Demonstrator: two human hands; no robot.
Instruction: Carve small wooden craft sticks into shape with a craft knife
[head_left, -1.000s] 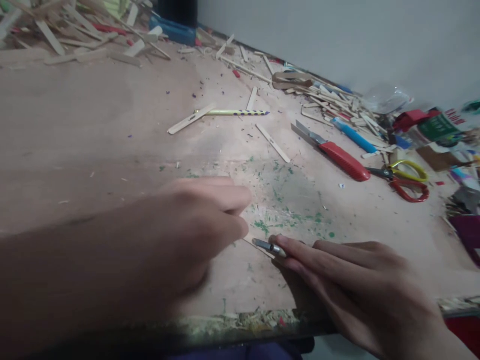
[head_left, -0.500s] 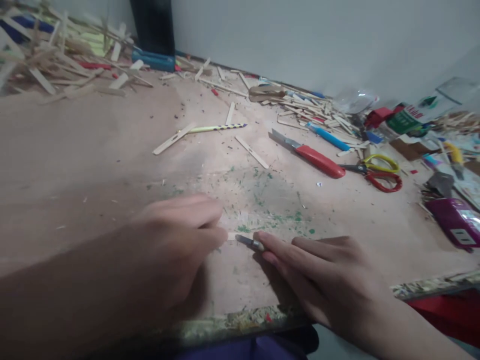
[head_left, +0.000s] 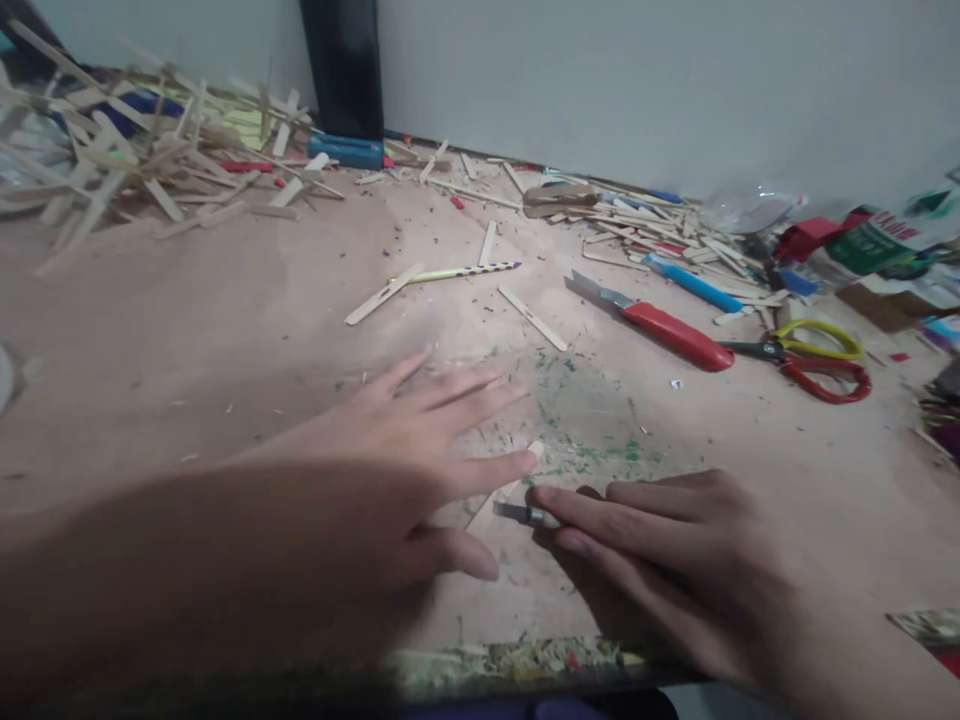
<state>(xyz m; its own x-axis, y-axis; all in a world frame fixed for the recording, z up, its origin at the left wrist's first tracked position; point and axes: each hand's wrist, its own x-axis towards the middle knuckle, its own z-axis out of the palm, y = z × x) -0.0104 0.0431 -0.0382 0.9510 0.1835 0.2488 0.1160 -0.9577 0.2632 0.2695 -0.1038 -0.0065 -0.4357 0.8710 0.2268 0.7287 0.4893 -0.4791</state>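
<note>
My left hand (head_left: 427, 440) is spread over the table, fingers apart. Its index fingertip rests at the top end of a small wooden craft stick (head_left: 513, 489), which lies slanted and is partly hidden beneath the hand. In my right hand (head_left: 667, 540) is a craft knife (head_left: 525, 514), pinched close to its short blade, which points left beside the stick. Most of the knife's handle is covered by my fingers. Farther back lie a slotted stick (head_left: 532, 318), another stick (head_left: 382, 296) and a yellow pencil with dark spots (head_left: 465, 271).
To the right are a red-handled utility knife (head_left: 675, 334), scissors (head_left: 825, 365) and a blue pen-like tool (head_left: 694, 284). Heaps of craft sticks (head_left: 142, 160) stand at the back left and back right. The table's rough front edge (head_left: 525, 658) runs close below my hands.
My left hand has opened from a closed grip on the stick and spread its fingers. The stick has turned from level to slanted. The whole view has shifted left.
</note>
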